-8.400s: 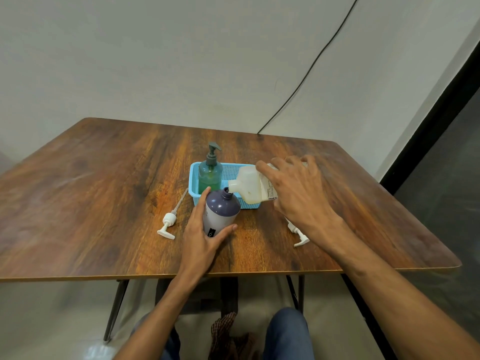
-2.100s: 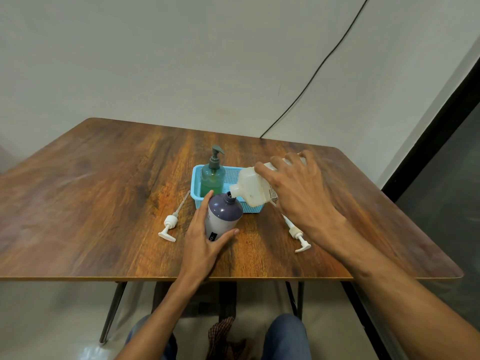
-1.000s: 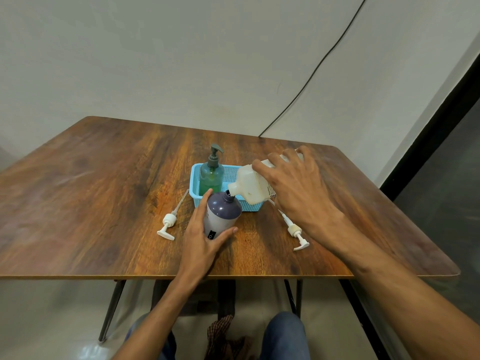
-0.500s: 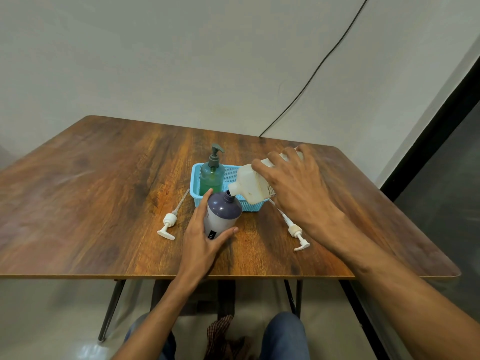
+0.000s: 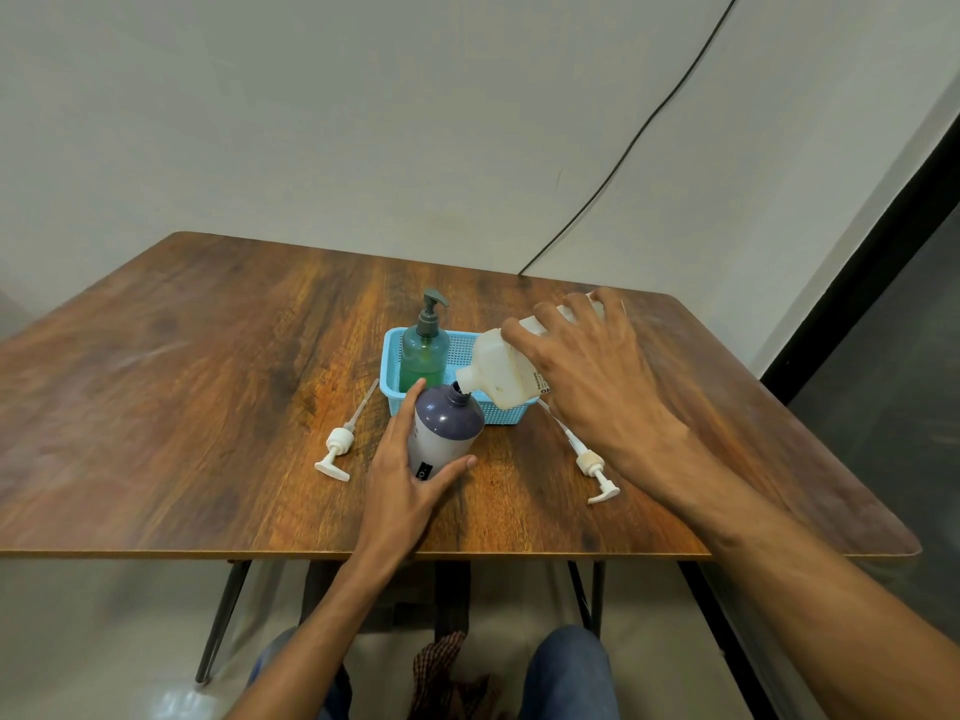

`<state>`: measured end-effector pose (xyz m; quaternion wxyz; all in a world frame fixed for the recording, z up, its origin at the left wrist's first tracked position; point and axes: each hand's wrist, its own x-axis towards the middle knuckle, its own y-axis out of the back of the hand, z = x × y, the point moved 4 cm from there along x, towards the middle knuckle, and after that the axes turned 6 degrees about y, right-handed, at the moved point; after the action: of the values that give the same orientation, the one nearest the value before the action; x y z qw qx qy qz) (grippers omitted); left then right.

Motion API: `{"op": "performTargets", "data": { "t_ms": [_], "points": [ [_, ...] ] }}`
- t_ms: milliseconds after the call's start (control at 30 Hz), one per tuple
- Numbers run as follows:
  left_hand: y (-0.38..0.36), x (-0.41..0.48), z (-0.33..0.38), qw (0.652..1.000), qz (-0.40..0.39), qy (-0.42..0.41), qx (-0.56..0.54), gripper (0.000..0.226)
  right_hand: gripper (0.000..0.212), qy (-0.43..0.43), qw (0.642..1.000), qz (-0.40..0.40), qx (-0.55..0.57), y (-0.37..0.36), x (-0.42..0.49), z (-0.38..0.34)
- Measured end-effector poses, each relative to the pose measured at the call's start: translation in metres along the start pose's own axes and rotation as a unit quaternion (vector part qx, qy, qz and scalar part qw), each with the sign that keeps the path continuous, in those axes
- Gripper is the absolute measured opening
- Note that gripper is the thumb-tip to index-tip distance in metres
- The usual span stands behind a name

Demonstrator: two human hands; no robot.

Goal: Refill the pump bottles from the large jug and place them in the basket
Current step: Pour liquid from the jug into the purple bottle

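Note:
A purple-topped pump bottle [image 5: 443, 431] stands open on the table in front of the blue basket [image 5: 498, 413]. My left hand [image 5: 410, 478] grips its body from the near side. My right hand [image 5: 587, 376] holds the white jug [image 5: 501, 374] tipped on its side, its spout at the purple bottle's open neck. A green pump bottle [image 5: 424, 350] with its pump fitted stands in the left end of the basket.
Two loose white pump heads lie on the wooden table [image 5: 156, 387]: one [image 5: 337, 449] left of the purple bottle, the other [image 5: 592, 467] to its right under my right forearm. A black cable [image 5: 623, 148] runs down the wall to the table's back edge.
Almost nothing differs: the jug stays tipped at the purple bottle's neck, and both hands keep their hold.

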<state>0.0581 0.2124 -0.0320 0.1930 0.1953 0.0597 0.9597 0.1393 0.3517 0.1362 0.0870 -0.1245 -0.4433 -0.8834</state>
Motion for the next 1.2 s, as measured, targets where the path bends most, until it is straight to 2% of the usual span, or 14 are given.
{"op": "performTargets", "data": {
  "t_ms": [200, 433, 733, 1200],
  "points": [
    [-0.0001, -0.0001, 0.0001, 1.000, 0.002, -0.001, 0.005, 0.098, 0.078, -0.001, 1.000, -0.003, -0.002, 0.0014, 0.0001, -0.0004],
    [0.0000, -0.0006, -0.0001, 1.000, -0.001, 0.003, -0.001, 0.098, 0.071, 0.004, 1.000, 0.003, -0.005, 0.0053, 0.0002, -0.0009],
    [0.0000, -0.0008, -0.0017, 1.000, 0.000, 0.008, 0.004, 0.099, 0.077, 0.007, 1.000, -0.003, -0.009, 0.0054, 0.0021, -0.0014],
    [-0.0011, -0.0006, -0.0033, 1.000, -0.003, 0.006, 0.001, 0.099, 0.076, 0.017, 0.999, 0.008, -0.032, 0.0052, 0.0043, -0.0025]
  ]
}}
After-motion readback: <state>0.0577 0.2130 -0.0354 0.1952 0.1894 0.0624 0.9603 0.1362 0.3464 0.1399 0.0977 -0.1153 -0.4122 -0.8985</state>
